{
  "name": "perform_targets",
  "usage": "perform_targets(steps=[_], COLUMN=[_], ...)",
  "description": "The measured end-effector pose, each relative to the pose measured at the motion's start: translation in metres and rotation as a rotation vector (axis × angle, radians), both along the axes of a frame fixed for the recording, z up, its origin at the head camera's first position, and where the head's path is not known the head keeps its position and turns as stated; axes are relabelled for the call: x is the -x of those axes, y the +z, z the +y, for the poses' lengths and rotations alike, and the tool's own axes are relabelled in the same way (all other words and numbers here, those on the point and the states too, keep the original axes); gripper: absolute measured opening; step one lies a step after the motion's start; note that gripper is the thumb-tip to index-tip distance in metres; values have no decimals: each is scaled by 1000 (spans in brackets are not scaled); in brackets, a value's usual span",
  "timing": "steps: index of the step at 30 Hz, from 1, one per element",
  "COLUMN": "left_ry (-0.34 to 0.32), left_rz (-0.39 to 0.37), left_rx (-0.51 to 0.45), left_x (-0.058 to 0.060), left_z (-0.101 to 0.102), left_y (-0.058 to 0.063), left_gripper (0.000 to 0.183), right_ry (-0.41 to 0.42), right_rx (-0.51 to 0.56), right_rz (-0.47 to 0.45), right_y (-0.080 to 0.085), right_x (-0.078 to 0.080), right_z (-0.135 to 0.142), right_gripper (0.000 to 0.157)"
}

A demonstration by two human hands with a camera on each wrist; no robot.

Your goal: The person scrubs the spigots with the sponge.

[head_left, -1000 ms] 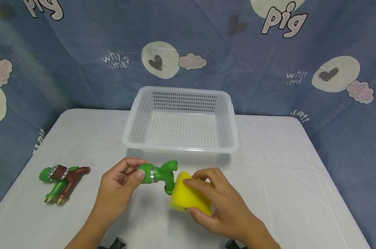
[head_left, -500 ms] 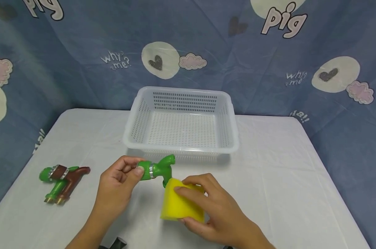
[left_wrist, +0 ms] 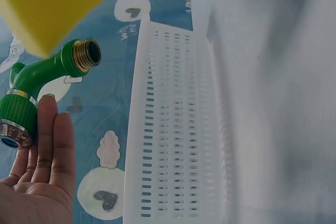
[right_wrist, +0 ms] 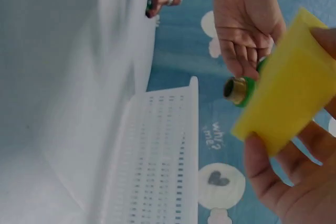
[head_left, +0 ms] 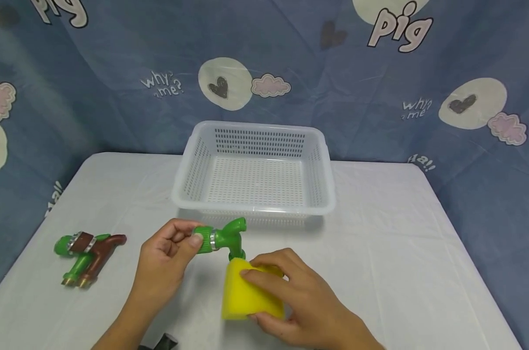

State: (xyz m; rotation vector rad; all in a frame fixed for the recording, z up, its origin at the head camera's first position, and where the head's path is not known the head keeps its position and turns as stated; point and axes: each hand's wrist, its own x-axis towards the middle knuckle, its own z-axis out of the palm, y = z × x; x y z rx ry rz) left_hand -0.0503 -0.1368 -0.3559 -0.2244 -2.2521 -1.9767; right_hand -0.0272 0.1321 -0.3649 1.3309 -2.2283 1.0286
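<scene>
Left hand (head_left: 166, 265) is pinching a green tap (head_left: 226, 238) by its ribbed knob (head_left: 206, 239), near the white slotted basket (head_left: 253, 210) | right hand (head_left: 306, 299) is gripping a yellow sponge (head_left: 247, 294) at the tap's lower end, seemingly touching | left wrist view is showing a brass-threaded mouth (left_wrist: 82, 56) that the head view is hiding

Green tap (head_left: 230, 239): a bent green body is seen, with a ribbed knob, a silver ring and a brass threaded end.
Tap pose: it is held in the air by the left hand (head_left: 168, 257), pinched at the knob; the narrow end is pointed upward, the collared end downward.
Yellow sponge (head_left: 240, 296): a thick, plain block; it is gripped by the right hand (head_left: 306, 296), close at the collared end; whether the tap is touched cannot be told.
</scene>
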Motion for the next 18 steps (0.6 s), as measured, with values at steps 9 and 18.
perform_targets(steps=[9, 18], left_ry=[-54, -77], left_rz=[-6, -16], left_rx=[0, -62], left_x=[0, 2], left_z=[2, 3], left_y=[0, -2], left_gripper=[13, 16], right_ry=[-23, -10], right_rx=[-39, -56], right_rz=[-30, -86], right_y=[-1, 6], right_x=[0, 0], right_z=[2, 10], right_gripper=[50, 51])
